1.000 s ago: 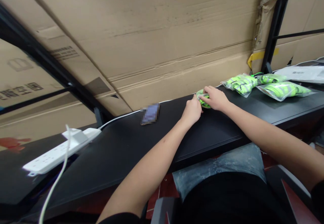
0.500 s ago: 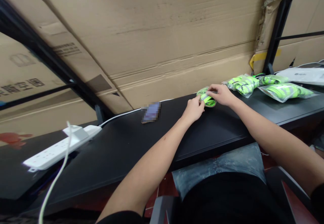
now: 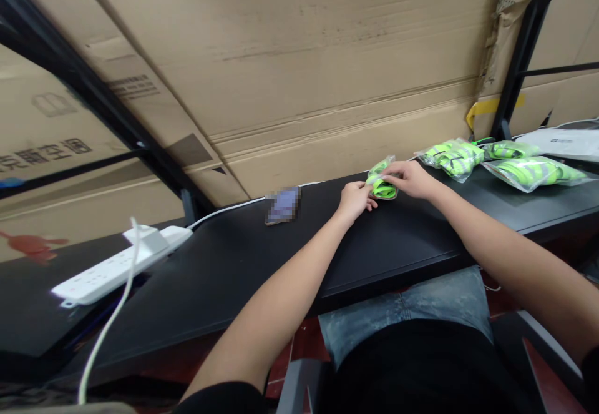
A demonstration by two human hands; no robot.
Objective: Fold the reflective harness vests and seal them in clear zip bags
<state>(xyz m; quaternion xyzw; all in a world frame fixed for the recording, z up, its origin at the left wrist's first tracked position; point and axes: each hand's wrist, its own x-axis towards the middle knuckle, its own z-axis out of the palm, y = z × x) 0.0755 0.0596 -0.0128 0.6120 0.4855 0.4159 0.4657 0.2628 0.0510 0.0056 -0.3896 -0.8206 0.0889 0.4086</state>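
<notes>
A clear plastic bag [image 3: 384, 190] with folded neon-green fabric inside is between my two hands at the back of the black desk. My left hand [image 3: 354, 202] pinches its near left side, thumb towards the bag and some fingers curled below. From the right, my right hand [image 3: 408, 178] reaches over the bag with its thumb and fingers closed on the upper part. My fingertips partly cover the bag. To the right lie several more clear bags [image 3: 453, 157] of neon-green fabric with silver reflective stripes, apart from my hands.
A blurred-out phone-like item [image 3: 283, 205] lies left of my hands. Farther left is a white power strip [image 3: 116, 264] with a plug and cable. Cardboard [image 3: 299, 89] and black metal posts [image 3: 519, 45] stand behind the desk [image 3: 224, 264]. A white packet [image 3: 568, 142] lies far right.
The bag's clear top edge now stands up higher between my hands. My left fingers have shifted slightly at its near side. The view has moved a little.
</notes>
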